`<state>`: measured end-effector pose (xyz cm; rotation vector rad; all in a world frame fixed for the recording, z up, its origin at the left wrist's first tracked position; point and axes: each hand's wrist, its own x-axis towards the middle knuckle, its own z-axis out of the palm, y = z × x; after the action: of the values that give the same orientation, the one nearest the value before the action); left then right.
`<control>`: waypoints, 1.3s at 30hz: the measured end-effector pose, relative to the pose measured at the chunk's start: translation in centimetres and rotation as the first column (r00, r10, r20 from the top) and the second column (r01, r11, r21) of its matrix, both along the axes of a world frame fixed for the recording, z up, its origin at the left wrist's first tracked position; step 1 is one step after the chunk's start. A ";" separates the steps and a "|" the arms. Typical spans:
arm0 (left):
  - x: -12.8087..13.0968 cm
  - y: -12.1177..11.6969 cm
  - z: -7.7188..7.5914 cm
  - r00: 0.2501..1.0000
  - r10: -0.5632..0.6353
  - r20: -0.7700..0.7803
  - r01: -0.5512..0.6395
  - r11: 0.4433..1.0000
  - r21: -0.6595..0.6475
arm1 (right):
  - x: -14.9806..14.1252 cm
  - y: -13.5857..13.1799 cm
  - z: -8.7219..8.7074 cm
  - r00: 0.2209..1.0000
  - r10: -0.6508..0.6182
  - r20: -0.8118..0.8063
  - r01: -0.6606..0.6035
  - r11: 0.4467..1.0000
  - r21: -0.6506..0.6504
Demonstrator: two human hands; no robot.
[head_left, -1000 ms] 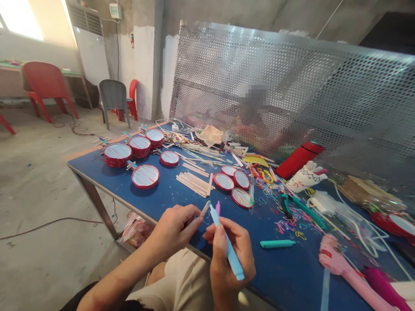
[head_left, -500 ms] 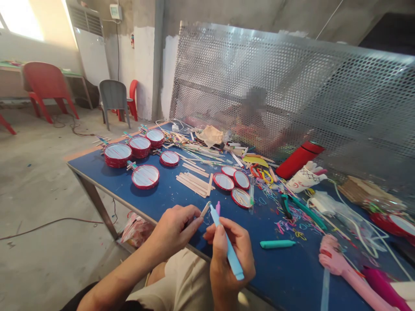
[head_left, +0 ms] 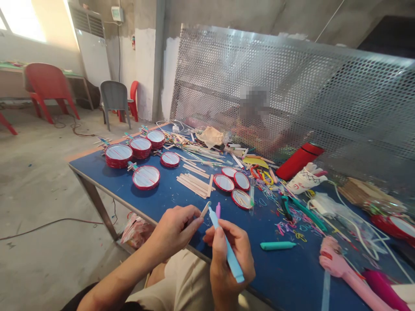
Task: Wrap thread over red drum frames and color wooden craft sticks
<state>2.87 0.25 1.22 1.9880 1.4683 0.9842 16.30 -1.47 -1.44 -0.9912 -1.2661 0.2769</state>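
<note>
The blue marker [head_left: 231, 256] slants, tip perhaps touching the tilted wooden stick [head_left: 205, 210].

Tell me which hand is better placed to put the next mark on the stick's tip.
Right, I'd judge. The right hand holds the light blue marker with its nib close to the tip of the wooden stick, while the left hand is occupied pinching that stick.

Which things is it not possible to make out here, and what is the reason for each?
All in the head view:
Wooden stick: one end covered by the left hand.
Purple marker: lower part behind the right hand.
Perforated metal sheet: a pixelated patch masks part of it.
Pink tool: cut off by the bottom edge.
</note>
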 end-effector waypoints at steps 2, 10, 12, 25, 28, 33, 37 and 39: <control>0.0 0.0 -0.1 1.000 0.005 -0.005 -0.005 1.000 -0.002 | 0.1 0.1 -0.2 1.000 0.009 0.015 -0.009 1.000 -0.002; 0.0 0.1 -0.1 1.000 0.003 0.015 -0.003 1.000 0.002 | 0.0 0.1 -0.2 1.000 -0.012 -0.001 0.012 1.000 0.018; 0.0 0.1 0.0 1.000 0.001 0.019 -0.001 1.000 0.008 | -0.1 0.0 0.0 1.000 -0.002 -0.019 0.002 1.000 0.018; 0.0 0.0 -0.3 1.000 0.002 0.020 -0.003 1.000 0.009 | 0.0 0.1 -0.2 1.000 0.021 0.001 -0.021 1.000 0.000; 0.0 0.0 -0.3 1.000 0.002 0.021 -0.002 1.000 0.016 | -0.1 0.1 -0.2 1.000 -0.007 -0.027 0.007 1.000 0.016; 0.0 0.0 -0.3 1.000 -0.002 0.023 0.001 1.000 0.006 | -0.1 0.0 -0.1 1.000 0.013 -0.027 -0.012 1.000 0.010; 0.0 0.0 -0.4 1.000 -0.002 0.009 0.002 1.000 0.005 | -0.3 -0.2 0.1 0.999 0.013 -0.037 -0.013 1.000 -0.014; 0.0 0.1 -0.4 1.000 0.003 0.008 -0.003 1.000 0.003 | -0.3 -0.2 0.2 0.999 -0.005 -0.043 0.003 1.000 -0.029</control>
<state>2.87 0.32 0.78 1.9816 1.4672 0.9952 15.95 -1.66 -1.25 -1.0072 -1.2235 0.3130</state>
